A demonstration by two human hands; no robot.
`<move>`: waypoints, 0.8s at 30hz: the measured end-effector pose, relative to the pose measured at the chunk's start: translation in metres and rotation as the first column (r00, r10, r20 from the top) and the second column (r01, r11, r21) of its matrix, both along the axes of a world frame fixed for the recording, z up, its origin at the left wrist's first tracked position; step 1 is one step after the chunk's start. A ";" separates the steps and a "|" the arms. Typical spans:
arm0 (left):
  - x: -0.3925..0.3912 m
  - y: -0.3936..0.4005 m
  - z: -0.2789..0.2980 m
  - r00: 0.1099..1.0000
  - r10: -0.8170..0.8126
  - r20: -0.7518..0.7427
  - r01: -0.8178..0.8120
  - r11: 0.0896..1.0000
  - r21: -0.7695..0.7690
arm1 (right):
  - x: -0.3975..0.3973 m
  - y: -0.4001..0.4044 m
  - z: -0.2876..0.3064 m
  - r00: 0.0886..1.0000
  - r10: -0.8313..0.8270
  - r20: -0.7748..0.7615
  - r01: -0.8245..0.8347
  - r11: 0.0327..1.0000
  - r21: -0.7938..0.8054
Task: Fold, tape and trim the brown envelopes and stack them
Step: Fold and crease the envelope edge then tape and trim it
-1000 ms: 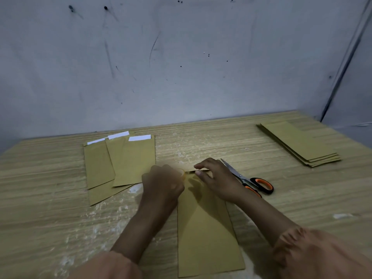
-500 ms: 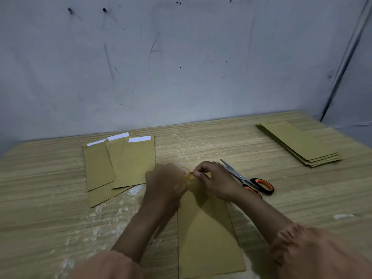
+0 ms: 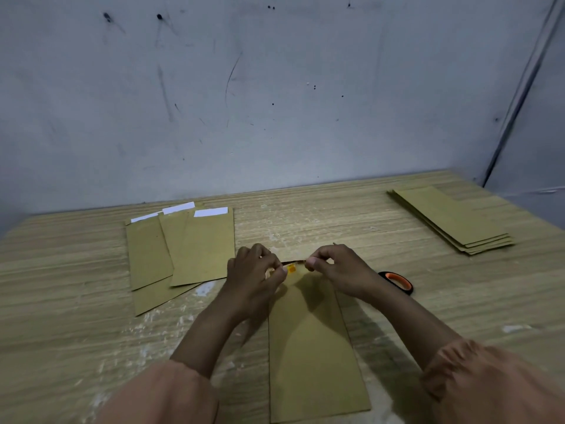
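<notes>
Since the earlier frames both hands have drawn apart along the far edge of the envelope (image 3: pixel 312 347): right hand (image 3: pixel 342 270) slid rightward & now covers the scissors' blades, only the orange handle of the scissors (image 3: pixel 397 281) showing just beside the wrist. Left hand (image 3: pixel 255 270) sits at the far-left corner, fingers curled, pinching what looks like a small amber tape roll (image 3: pixel 291 268). Right hand's thumb & forefinger pinch what I take to be the free tape end, a thin strip stretched between the two hands along the edge. Too small to be sure it's tape.

Step in hand, I'd judge: taping the far end of this envelope. Next move prob needs the strip pressed flat on the paper w/o wrinkling, then cutting it, so the right hand would have to let go & reach for the scissors.

Envelope lies flat on the wooden table (image 3: pixel 91 316), long & narrow, plain brown, running from near edge to the hands, centre of scene. Loose pile of envelopes w/ white strips (image 3: pixel 189 243) lies far left; a neat stack of plain envelopes (image 3: pixel 449 218) far right, well apart
</notes>
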State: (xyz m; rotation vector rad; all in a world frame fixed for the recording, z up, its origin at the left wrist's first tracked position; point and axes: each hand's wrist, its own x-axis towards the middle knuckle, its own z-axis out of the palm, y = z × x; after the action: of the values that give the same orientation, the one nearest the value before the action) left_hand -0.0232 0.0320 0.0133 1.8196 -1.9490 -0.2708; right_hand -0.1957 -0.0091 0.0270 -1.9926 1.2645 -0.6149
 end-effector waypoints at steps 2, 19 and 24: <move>0.000 -0.003 0.002 0.999 -0.003 -0.039 0.003 1.000 0.007 | -0.001 -0.001 0.001 1.000 -0.023 0.002 0.023 1.000 -0.002; -0.005 -0.015 0.021 0.974 0.079 -0.211 -0.061 0.994 0.089 | -0.014 -0.004 0.006 0.945 -0.240 0.221 0.226 0.970 0.087; -0.002 -0.023 0.017 0.979 0.141 -0.149 -0.142 0.990 -0.001 | -0.012 -0.010 0.003 0.930 -0.287 0.230 0.262 0.956 0.133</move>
State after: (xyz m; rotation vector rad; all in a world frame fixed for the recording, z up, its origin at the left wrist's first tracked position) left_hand -0.0250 0.0092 0.0308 1.8640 -1.7082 -0.3380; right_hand -0.2074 -0.0191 0.0303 -1.6109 1.3987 -0.8880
